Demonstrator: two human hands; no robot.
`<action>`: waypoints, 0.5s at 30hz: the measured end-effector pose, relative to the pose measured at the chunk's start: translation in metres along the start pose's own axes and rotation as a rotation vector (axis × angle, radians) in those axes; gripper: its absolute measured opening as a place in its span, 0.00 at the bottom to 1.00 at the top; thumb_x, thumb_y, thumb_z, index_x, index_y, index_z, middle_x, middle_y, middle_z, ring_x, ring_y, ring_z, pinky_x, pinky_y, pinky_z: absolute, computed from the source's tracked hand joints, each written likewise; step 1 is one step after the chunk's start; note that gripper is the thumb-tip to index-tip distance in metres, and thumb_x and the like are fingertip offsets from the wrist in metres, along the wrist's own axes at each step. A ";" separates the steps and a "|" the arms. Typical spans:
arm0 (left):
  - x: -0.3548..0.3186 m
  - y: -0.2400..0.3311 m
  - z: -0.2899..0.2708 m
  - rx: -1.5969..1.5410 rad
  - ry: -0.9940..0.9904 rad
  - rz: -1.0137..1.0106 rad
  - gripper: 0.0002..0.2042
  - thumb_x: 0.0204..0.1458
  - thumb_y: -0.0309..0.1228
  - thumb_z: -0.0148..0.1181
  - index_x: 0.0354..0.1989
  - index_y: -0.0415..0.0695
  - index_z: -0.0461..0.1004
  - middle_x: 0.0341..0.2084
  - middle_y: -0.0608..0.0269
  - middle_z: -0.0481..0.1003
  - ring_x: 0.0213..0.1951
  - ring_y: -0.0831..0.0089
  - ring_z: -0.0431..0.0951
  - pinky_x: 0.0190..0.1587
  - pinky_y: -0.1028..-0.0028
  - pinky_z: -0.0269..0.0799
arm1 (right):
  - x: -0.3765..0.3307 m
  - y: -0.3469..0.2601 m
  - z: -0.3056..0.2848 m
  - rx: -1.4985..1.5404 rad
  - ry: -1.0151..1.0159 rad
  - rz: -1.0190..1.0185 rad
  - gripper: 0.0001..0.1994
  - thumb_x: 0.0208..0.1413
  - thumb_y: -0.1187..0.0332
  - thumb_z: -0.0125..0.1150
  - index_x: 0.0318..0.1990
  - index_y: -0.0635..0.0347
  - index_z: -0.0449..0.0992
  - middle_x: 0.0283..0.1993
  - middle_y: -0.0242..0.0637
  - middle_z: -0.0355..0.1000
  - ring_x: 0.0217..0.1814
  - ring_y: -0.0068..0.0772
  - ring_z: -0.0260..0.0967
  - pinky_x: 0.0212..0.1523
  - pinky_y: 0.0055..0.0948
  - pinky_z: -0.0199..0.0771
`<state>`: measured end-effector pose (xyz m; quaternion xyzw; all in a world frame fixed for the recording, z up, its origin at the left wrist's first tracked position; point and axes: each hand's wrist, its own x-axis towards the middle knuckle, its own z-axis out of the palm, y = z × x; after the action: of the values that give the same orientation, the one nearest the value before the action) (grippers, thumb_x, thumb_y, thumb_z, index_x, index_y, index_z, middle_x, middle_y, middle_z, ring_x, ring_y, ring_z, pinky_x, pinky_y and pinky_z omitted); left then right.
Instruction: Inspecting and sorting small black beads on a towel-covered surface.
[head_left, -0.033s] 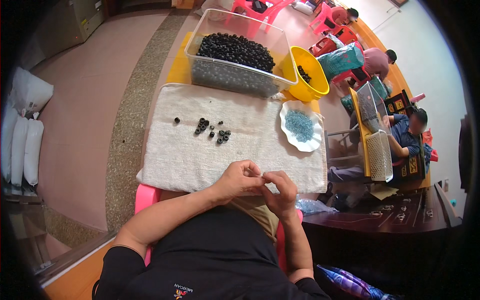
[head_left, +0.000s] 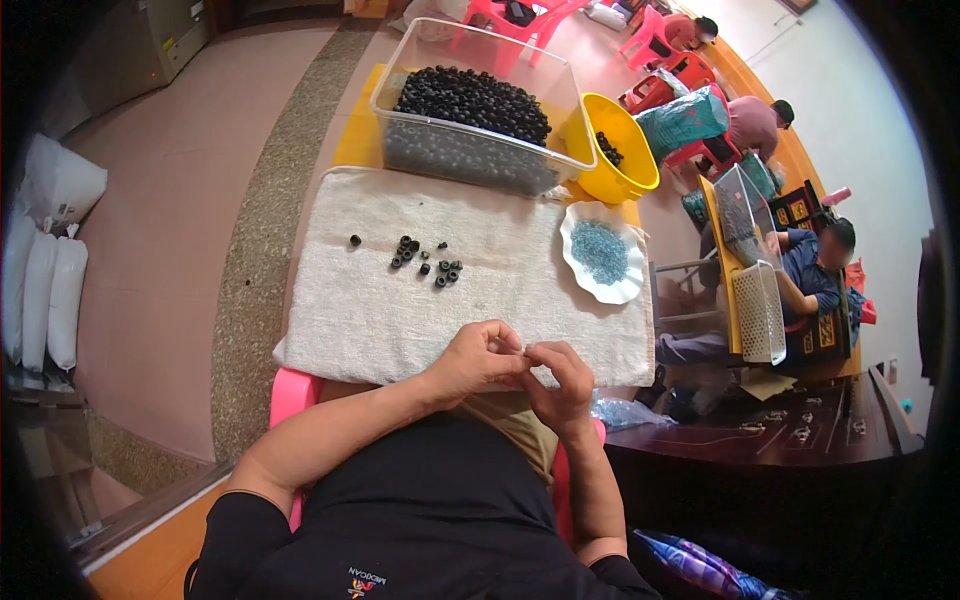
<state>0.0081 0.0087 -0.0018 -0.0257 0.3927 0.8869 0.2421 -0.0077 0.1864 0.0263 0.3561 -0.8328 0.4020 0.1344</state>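
Observation:
My left hand point(head_left: 472, 362) and my right hand point(head_left: 562, 382) meet fingertip to fingertip over the near edge of a white towel point(head_left: 380, 320). Both pinch one tiny item between them, too small to identify. Several small black rings point(head_left: 425, 262) lie scattered on the towel's far half, well away from my hands. A white scalloped dish point(head_left: 632, 285) with tiny blue beads sits at the towel's right edge, nearest my right hand.
Behind the towel stand a clear plastic tub point(head_left: 470, 155) full of black beads and a yellow bowl point(head_left: 628, 170) holding a few more. A pink stool edge point(head_left: 290, 395) shows under the towel. Other people sit at the right point(head_left: 815, 270). White sacks point(head_left: 50, 270) lie at the left.

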 end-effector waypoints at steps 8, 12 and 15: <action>0.003 -0.004 0.001 0.044 0.002 0.054 0.07 0.53 0.23 0.63 0.36 0.38 0.70 0.31 0.61 0.77 0.33 0.76 0.79 0.37 0.76 0.79 | 0.012 0.038 -0.018 0.257 -0.020 0.361 0.06 0.49 0.85 0.61 0.36 0.69 0.76 0.33 0.33 0.72 0.36 0.19 0.69 0.37 0.18 0.69; 0.003 -0.009 -0.001 0.195 -0.040 0.100 0.06 0.52 0.23 0.64 0.34 0.39 0.72 0.29 0.64 0.76 0.32 0.78 0.77 0.37 0.77 0.75 | 0.042 0.030 -0.005 0.218 -0.088 0.327 0.07 0.49 0.83 0.62 0.37 0.67 0.76 0.35 0.35 0.74 0.34 0.22 0.71 0.36 0.20 0.71; 0.005 -0.014 -0.002 0.292 -0.088 0.150 0.06 0.51 0.24 0.66 0.33 0.39 0.73 0.29 0.66 0.76 0.33 0.80 0.76 0.37 0.78 0.73 | 0.061 0.028 0.009 0.213 -0.199 0.126 0.08 0.48 0.83 0.63 0.37 0.65 0.77 0.35 0.38 0.75 0.34 0.26 0.73 0.35 0.21 0.73</action>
<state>0.0097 0.0173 -0.0140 0.0780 0.5071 0.8363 0.1935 -0.0699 0.1615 0.0355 0.3533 -0.8155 0.4583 -0.0128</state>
